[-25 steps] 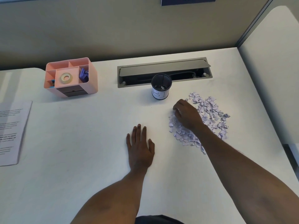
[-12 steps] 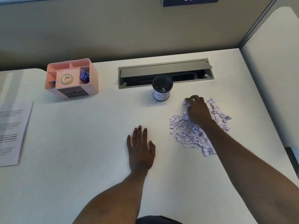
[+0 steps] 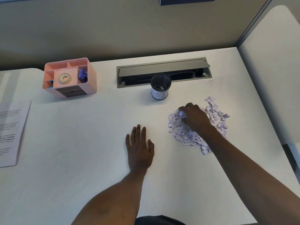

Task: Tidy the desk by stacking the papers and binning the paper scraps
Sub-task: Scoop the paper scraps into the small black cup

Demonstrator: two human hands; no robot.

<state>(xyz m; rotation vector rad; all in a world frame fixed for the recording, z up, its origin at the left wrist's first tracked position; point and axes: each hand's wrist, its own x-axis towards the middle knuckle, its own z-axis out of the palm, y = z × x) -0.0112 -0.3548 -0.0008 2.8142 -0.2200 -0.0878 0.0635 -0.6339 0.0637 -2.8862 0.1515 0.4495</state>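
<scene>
A heap of pale lilac paper scraps (image 3: 183,133) lies on the white desk (image 3: 81,151) at the right. My right hand (image 3: 194,116) rests on top of the heap, fingers curled around a bunch of scraps at its left tip. A small black mesh bin (image 3: 160,86) with a white label stands just behind the heap, a few scraps inside. My left hand (image 3: 140,148) lies flat on the desk, fingers spread, holding nothing. Printed papers (image 3: 9,132) lie at the left edge.
A pink desk organiser (image 3: 69,77) with tape and clips sits at the back left. An open grey cable tray (image 3: 164,71) is set into the desk behind the bin. Partition walls close off the back and right.
My right hand moved over the heap to its far side, then came back left, closing its fingers on a bunch of scraps. The left hand stayed flat.
</scene>
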